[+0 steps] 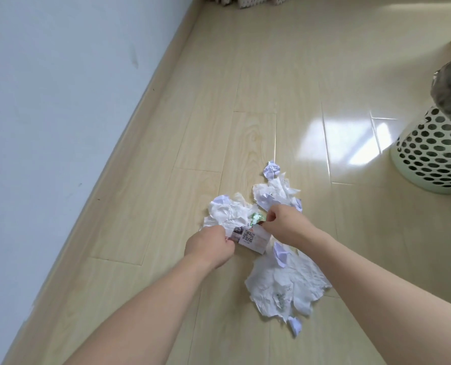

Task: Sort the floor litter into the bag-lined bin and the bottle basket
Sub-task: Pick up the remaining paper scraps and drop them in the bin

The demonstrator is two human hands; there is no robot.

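Litter lies in a heap on the wooden floor: crumpled white tissues, small paper balls, a large torn tissue and a green foil wrapper. A small printed carton with a QR code lies in the middle. My left hand grips the carton's left end together with tissue. My right hand pinches at the carton's top edge beside the green wrapper. The perforated bag-lined bin stands at the right edge, its dark bag folded over the rim.
A white wall and skirting board run along the left. Patterned objects sit at the far end of the floor. Bare, glossy floorboards stretch between the heap and the bin. No bottle basket is in view.
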